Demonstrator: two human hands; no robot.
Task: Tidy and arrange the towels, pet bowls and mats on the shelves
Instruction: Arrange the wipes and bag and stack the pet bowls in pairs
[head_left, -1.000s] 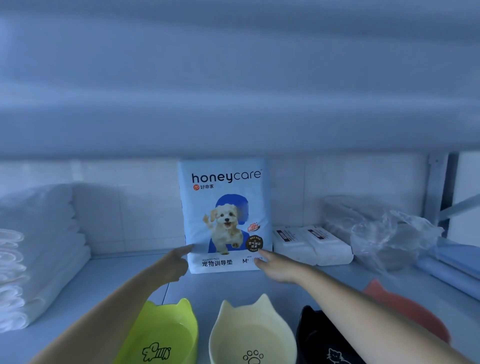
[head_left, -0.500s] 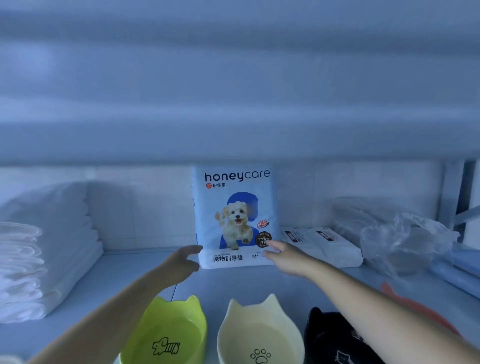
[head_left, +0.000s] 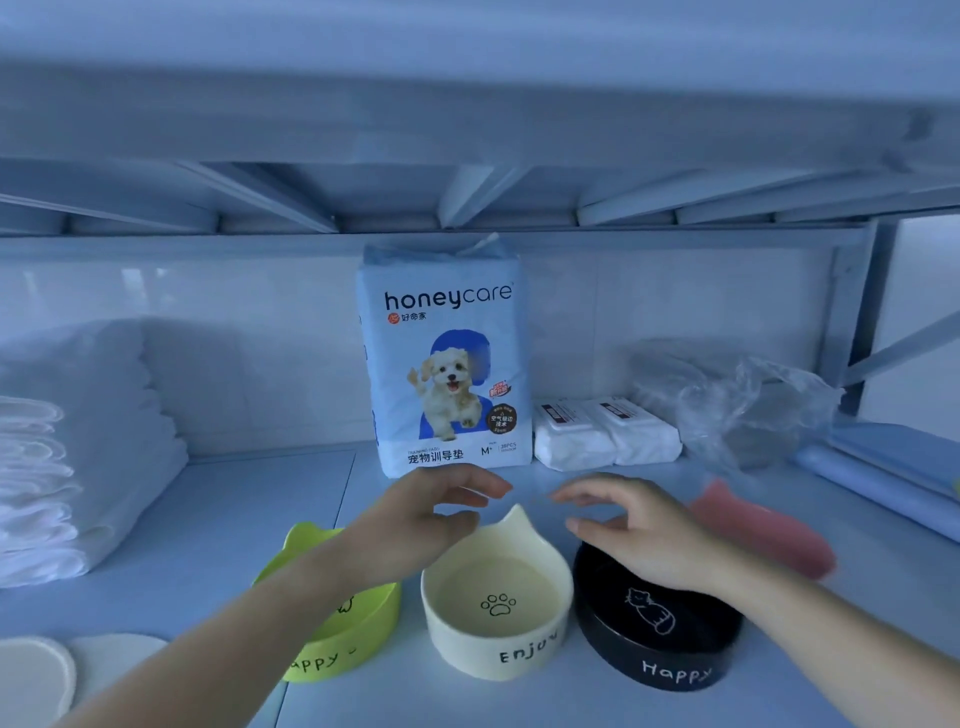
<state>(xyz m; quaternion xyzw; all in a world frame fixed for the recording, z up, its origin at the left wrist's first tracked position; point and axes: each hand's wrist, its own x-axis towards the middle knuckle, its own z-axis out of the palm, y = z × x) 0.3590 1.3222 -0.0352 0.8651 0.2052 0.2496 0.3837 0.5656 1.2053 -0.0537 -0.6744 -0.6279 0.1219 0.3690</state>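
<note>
Left hand (head_left: 431, 512) and right hand (head_left: 639, 525) hover over the cream cat-ear bowl (head_left: 498, 603) and black bowl (head_left: 654, 623), fingers released, grasping nothing. The honeycare training-pad pack (head_left: 447, 364) stands upright at the back of the shelf (head_left: 234, 519), just behind them. Folded towels (head_left: 78, 441) sit stacked far left.

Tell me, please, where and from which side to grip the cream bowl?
Probably its near rim, pinched from above: the cream bowl stands upright and open, ears at the back, with the green bowl and black bowl crowding its sides.

Training-pad pack (head_left: 447, 358) behind three bowls (head_left: 496, 597), towels (head_left: 78, 441) left, wipes (head_left: 605, 434) right
</note>
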